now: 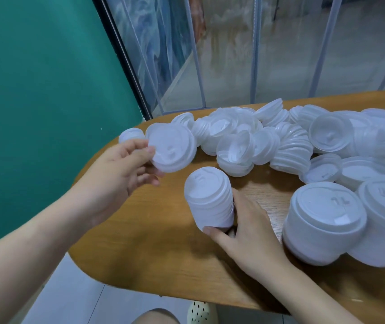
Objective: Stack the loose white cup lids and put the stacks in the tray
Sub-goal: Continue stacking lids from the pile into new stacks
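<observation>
Wooden table [163, 258] strewn with thin, light, probably flexible lids: left hand [119, 174] pinches one lid [171, 148] by its rim; right hand [250, 228] grips the stack [209, 202] around its sides.

Soft even daylight, faint shadows on the table [163, 253], wide-angle bending at edges, slight motion blur.

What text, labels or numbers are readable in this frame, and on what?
None readable.
Raised marks on the top of the big stack: embossed shapes, not legible as letters or numbers.
Similar raised mark on the lid in the left hand: too blurred to read.
Raised mark on the small stack held by the right hand: too blurred to read.
No printed labels or brands on the table.
</observation>
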### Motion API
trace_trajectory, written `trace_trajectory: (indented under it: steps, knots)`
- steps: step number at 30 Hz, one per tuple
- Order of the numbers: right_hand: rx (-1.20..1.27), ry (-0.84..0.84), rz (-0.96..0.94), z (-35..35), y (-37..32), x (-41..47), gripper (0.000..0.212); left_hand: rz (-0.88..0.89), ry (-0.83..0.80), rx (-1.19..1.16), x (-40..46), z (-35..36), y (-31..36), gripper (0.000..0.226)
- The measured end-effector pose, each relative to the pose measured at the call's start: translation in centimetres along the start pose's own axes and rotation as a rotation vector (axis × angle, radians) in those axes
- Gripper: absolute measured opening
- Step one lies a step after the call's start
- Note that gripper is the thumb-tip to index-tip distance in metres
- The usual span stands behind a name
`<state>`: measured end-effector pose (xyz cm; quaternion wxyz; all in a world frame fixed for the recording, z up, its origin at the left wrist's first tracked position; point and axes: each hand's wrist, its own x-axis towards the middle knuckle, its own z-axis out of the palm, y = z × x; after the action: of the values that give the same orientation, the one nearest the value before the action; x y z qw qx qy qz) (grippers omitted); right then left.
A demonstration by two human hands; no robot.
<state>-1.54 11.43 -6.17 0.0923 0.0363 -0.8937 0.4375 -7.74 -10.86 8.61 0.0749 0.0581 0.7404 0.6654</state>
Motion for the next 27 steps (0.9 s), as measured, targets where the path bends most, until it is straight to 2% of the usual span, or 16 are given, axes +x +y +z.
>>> trace_trajectory:
  steps: [2, 8, 17, 27]
  knots:
    - [0.003, 0.002, 0.001, 0.0, 0.0, 0.0, 0.068, -0.112, -0.056, -0.042, -0.7, 0.1, -0.3, 0.037]
    - [0.012, 0.01, 0.007, 0.0, 0.1, -0.1, 0.07, -0.238, -0.134, 0.096, -1.0, 1.5, -0.3, 0.025]
    - [0.007, 0.005, -0.004, 0.1, 0.3, 0.0, 0.072, -0.256, -0.122, 0.277, -0.3, 3.1, -0.6, 0.024]
    - [0.022, -0.001, -0.002, 0.0, 0.4, 0.0, 0.071, -0.125, -0.144, 0.558, -0.1, 3.7, -0.9, 0.017]
